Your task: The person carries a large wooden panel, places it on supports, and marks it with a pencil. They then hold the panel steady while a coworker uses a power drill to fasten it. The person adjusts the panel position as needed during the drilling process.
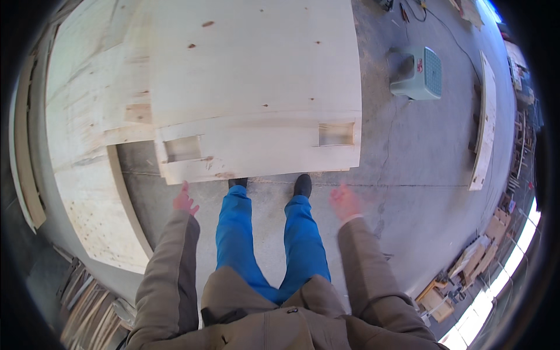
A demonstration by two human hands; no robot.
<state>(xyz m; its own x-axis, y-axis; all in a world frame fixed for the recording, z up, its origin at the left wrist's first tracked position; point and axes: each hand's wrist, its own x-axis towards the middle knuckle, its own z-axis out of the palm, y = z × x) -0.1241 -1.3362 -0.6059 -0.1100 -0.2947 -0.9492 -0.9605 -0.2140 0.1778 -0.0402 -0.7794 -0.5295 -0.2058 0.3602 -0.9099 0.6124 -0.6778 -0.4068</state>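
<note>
In front of me lies a large pale plywood panel (251, 76) with two rectangular cut-outs near its close edge. My left hand (185, 201) is at the panel's near left corner, fingers apart and holding nothing. Its index finger points at the edge; I cannot tell whether it touches. My right hand (345, 202) hovers over the floor just off the near right corner, blurred by motion. Its fingers look spread, with nothing in them. Beneath the panel's left side, another plywood sheet (87, 175) extends toward me.
A pale green plastic stool (417, 73) stands on the concrete floor to the right. Farther right is a long narrow board (484, 122). More boards (29, 146) lie at the far left. Wood strips (96, 315) and a cable (449, 29) are also on the floor.
</note>
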